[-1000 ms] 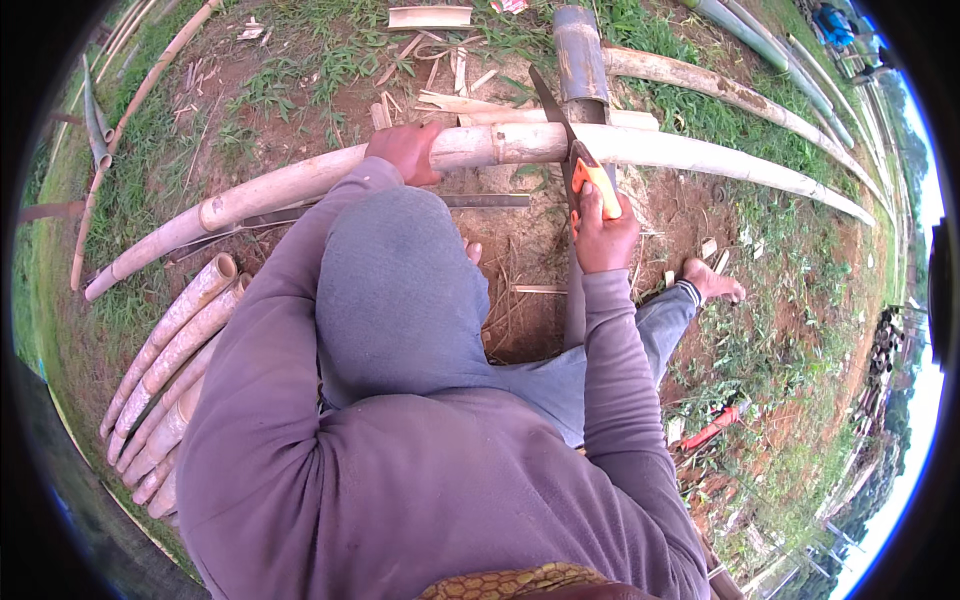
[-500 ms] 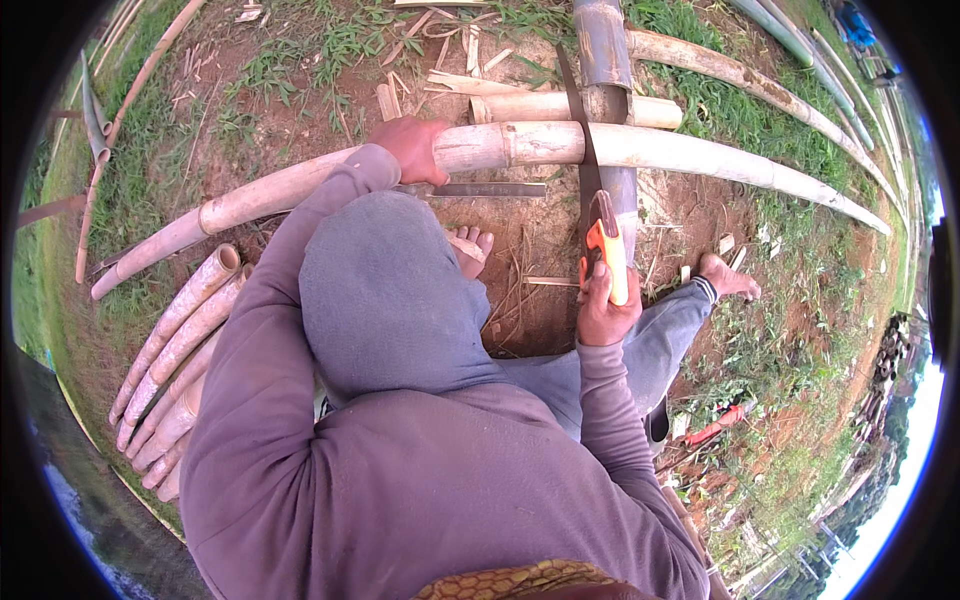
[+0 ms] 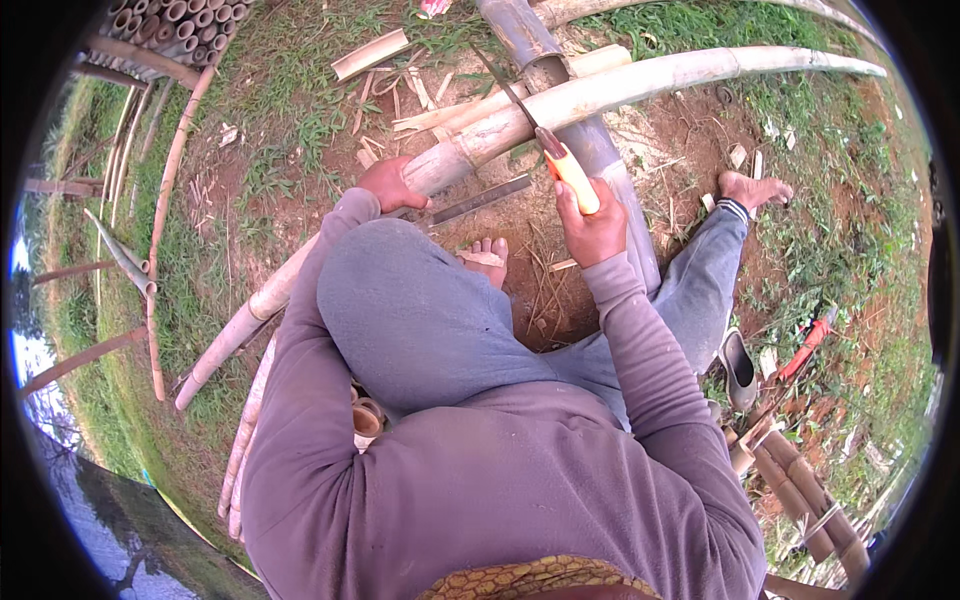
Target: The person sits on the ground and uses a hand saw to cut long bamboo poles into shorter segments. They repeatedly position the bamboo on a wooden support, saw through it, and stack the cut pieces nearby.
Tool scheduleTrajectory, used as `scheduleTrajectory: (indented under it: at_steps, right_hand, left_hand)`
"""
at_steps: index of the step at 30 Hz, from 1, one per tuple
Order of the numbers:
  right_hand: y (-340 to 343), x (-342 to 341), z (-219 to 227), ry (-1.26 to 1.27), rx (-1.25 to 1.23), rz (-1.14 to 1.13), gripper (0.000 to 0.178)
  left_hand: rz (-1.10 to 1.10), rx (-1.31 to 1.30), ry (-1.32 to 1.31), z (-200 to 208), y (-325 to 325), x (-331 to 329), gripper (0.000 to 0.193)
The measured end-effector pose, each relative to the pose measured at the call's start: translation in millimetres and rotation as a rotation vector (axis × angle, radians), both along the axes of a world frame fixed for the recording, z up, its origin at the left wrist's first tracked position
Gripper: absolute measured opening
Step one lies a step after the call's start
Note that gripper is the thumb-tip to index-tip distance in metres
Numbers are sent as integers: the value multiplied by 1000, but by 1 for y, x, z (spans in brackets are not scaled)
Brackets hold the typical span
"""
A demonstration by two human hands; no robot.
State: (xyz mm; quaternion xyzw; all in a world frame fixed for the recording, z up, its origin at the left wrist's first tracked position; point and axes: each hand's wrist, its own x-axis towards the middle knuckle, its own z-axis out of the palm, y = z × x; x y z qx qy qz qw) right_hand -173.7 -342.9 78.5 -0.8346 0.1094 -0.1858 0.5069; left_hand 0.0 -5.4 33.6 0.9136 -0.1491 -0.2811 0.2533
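A long pale bamboo pole (image 3: 640,88) runs across in front of me, bending toward the lower left. My left hand (image 3: 388,184) is wrapped round it, left of the saw. In my right hand (image 3: 597,225) is a handsaw with an orange-yellow handle (image 3: 572,178). Its dark blade (image 3: 505,85) crosses the pole just right of a node, and the handle's front end is close to the pole's near side. Beneath the pole lie a thicker greyish bamboo (image 3: 620,185) and a short pale bamboo piece (image 3: 595,62). How deep the blade sits is hard to see.
A flat grey strip (image 3: 482,199) lies near my bare foot (image 3: 487,258). Split bamboo scraps (image 3: 370,54) litter the ground. A shoe (image 3: 738,368) and a red-handled tool (image 3: 808,345) lie at right. Bamboo poles (image 3: 815,500) rest at lower right; stacked bamboo (image 3: 190,25) is at far left.
The view has turned, so the pole now slants up to the right. My right hand has pushed the saw forward, bringing its handle nearer the pole. My left hand still grips the pole.
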Motion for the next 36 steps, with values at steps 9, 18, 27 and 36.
scheduleTrajectory:
  at_steps: [9,18,27,36]
  right_hand:
    - [-39,-187,33,93,-20,29,21]
    - [-10,-65,4,21,-10,-2,21]
    - [-2,-23,-16,163,-73,-60,32]
    - [-29,-99,-62,336,-369,224,59]
  left_hand:
    - [79,-55,266,-7,4,11,88]
    - [42,-35,256,-2,2,18,83]
    - [81,-133,438,-20,-3,-12,87]
    - [92,-124,147,48,12,-27,81]
